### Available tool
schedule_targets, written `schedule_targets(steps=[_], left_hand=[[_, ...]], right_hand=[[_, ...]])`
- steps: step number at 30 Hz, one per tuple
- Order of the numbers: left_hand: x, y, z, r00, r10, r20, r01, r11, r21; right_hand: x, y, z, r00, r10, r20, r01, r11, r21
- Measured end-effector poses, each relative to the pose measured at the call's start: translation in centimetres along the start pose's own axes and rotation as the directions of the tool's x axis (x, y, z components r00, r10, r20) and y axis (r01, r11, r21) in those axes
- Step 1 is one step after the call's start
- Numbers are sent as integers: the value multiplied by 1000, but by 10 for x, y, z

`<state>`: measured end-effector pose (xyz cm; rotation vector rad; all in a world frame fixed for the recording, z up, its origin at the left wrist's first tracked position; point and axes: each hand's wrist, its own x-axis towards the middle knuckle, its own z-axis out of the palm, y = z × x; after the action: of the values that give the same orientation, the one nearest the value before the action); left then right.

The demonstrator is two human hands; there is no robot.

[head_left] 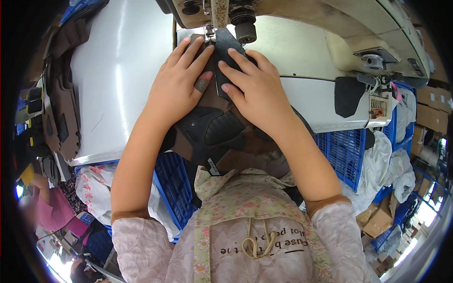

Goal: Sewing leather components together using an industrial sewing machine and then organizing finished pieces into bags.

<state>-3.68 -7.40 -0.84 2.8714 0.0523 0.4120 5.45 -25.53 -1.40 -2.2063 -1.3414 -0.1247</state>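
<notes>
Under the presser foot [210, 32] of a sewing machine [302, 14] lies a brown and black shoe upper [212, 127], its lower part hanging over the table edge toward my lap. A dark, flat piece [229, 63] rests on top of it, with its far end beside the foot. My left hand [181, 78] lies flat on the upper, fingertips just left of the foot; a wrapped ring or finger guard shows on it. My right hand [252, 82] presses on the dark piece with fingers spread. Neither hand grips anything; both palms face down.
The white worktable [111, 85] carries stacked brown cut pieces [63, 113] at far left. A black cut piece [349, 96] lies at right. Blue crates [342, 153] and white bags [377, 165] stand below the table edge. Another person's pink sleeve [52, 207] shows at lower left.
</notes>
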Motion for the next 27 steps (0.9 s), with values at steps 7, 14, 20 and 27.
schedule_targets(steps=[7, 14, 20, 27], left_hand=[[-1, 0, 0, 1000, -21, 2, 21, 997, -80], [1, 1, 2, 998, -15, -65, 13, 999, -37], [2, 3, 2, 998, -30, -48, 30, 1000, -6], [2, 4, 1, 999, -43, -32, 43, 999, -3]], right_hand=[[0, -1, 0, 1000, 10, -4, -10, 1000, 4], [0, -2, 0, 1000, 13, -6, -13, 1000, 1], [-1, -1, 0, 1000, 8, 4, -8, 1000, -7], [-1, -1, 0, 1000, 12, 4, -12, 1000, -4]])
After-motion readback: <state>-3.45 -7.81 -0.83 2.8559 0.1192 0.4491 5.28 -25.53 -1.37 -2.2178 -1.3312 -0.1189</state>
